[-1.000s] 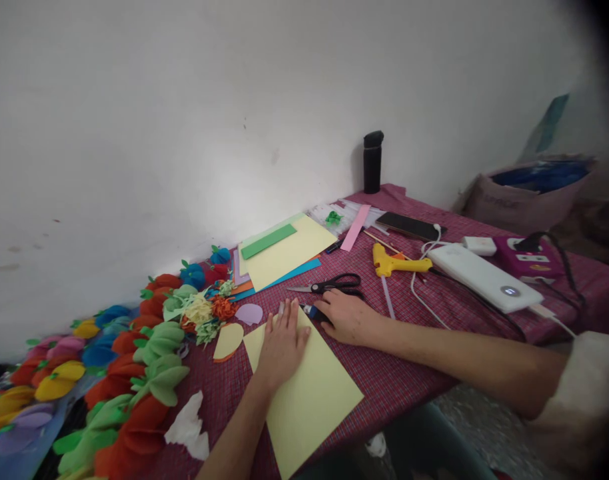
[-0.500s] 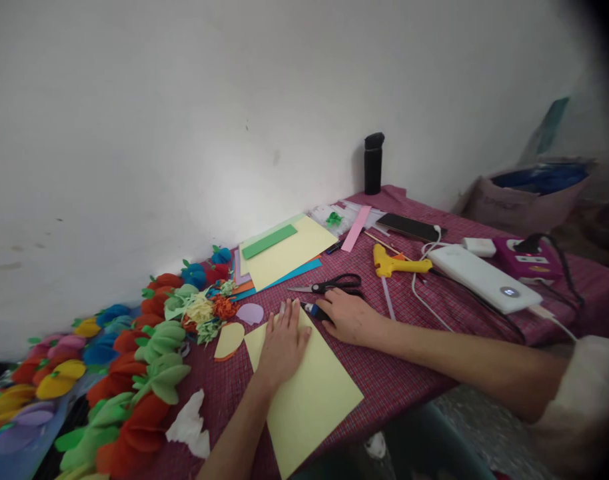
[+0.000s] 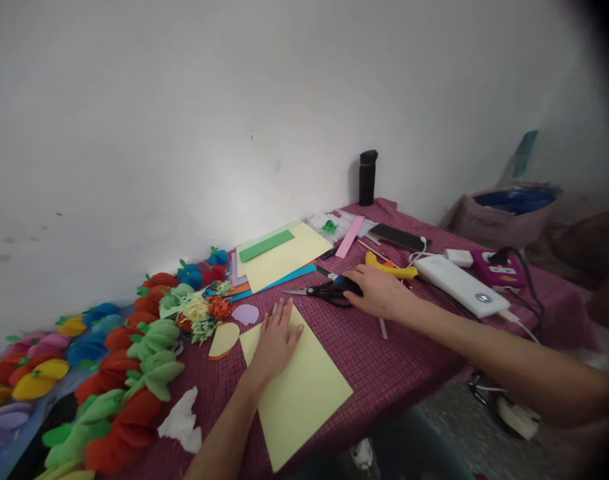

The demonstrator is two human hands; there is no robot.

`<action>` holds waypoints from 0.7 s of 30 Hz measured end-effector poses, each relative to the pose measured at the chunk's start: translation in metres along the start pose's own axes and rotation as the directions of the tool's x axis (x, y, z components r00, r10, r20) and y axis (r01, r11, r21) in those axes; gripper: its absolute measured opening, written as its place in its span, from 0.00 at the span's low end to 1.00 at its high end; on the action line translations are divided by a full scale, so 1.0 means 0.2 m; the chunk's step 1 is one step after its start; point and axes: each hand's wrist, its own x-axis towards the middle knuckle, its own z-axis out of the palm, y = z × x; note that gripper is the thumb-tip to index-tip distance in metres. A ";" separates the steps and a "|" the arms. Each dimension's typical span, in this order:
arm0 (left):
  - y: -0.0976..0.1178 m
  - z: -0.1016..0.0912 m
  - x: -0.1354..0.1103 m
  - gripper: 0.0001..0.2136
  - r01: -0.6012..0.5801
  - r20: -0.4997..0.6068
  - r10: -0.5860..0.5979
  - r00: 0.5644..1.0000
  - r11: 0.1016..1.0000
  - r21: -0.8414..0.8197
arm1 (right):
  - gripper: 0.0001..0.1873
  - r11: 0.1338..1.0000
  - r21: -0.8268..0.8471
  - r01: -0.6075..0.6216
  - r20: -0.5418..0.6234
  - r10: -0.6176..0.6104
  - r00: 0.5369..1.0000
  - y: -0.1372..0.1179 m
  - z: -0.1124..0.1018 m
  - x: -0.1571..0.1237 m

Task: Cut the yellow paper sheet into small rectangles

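We have our left hand (image 3: 277, 343) laid flat near the upper end of the pale yellow sheet (image 3: 304, 400), fingers extended and gripping nothing; the spread palm likely keeps the sheet from sliding on the checked tablecloth (image 3: 379, 373). Our right hand (image 3: 377, 290) is closed around what looks like a box cutter (image 3: 337, 278) — its blade end points left, away from our wrist, probably so the handle sits firmly in the fingers. The cutter is over the black-handled scissors (image 3: 320, 292); we cannot tell whether they touch. Just beyond the right hand lies the yellow glue gun (image 3: 402, 272), near the white power bank (image 3: 462, 285). Left of the sheet sit a lilac cutout (image 3: 245, 314) and a yellow cutout (image 3: 225, 339), perhaps set aside there to leave the sheet unobstructed.
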 end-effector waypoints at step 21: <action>0.07 0.00 -0.50 0.25 0.154 0.034 -0.159 0.987 0.980 0.127 | 0.16 0.978 -0.087 -0.190 0.061 0.195 0.979 -0.01 0.20 0.38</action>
